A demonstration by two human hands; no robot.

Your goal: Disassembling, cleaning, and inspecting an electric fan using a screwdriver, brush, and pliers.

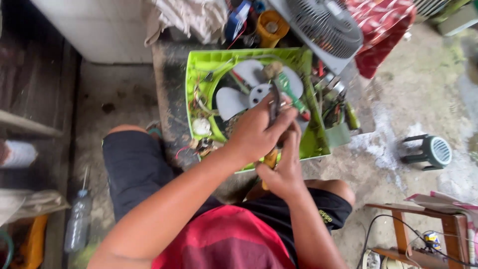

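Concrete floor point(418, 84) carries a green fan housing point(199, 65) with a white blade point(234, 99). Over its near edge, the left hand point(256, 132) pinches pliers point(274, 102), long axis pointing away toward the hub. Just below, the right hand point(284, 169) wraps a yellow-handled tool point(270, 159), upright.

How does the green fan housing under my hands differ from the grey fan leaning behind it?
The green fan housing lies flat and open, its pale blades and wiring bare; the grey fan stands tilted with its grille on, blades hidden. The left hand and right hand work with pliers at the green one's hub; the grey one is untouched. Both are squarish box fans.
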